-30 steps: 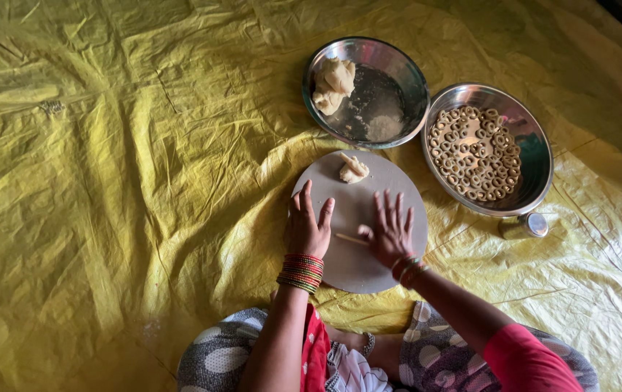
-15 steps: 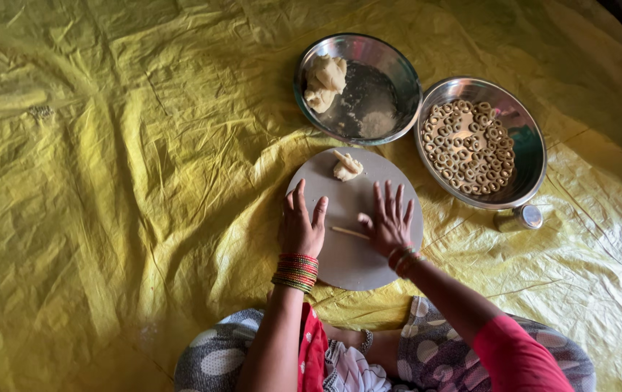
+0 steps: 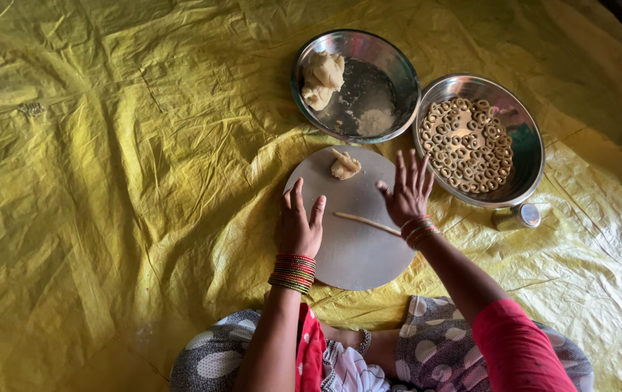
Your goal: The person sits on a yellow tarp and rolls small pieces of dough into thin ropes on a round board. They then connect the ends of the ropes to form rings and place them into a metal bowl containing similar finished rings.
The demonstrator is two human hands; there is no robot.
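Nearest the camera, the person's knees under spotted cloth and both forearms, the left with red and green bangles [image 3: 293, 272]. Beyond these, the round grey board [image 3: 351, 254] lies flat on the yellow plastic sheet [image 3: 108, 181] spread over the floor. Left hand [image 3: 298, 226]: flat, palm down, fingers spread a little, resting on the board's left part and holding nothing. Right hand [image 3: 407, 196]: open with fingers fanned wide, over the board's right edge, empty. Between the two hands, the thin dough strip [image 3: 367, 223] lies on the board, long axis running from left to right and tilted slightly, its left end a little farther from the person and pointing toward the left hand, its right end reaching the right wrist. Farther on, a small dough lump [image 3: 344, 166] sits near the board's far rim. Farthest, two steel bowls: the left bowl [image 3: 398, 69] holds a dough mass [image 3: 323, 78], the right bowl [image 3: 525, 156] holds many dough rings [image 3: 467, 145]. A small steel cup [image 3: 518, 216] stands just beside the right bowl
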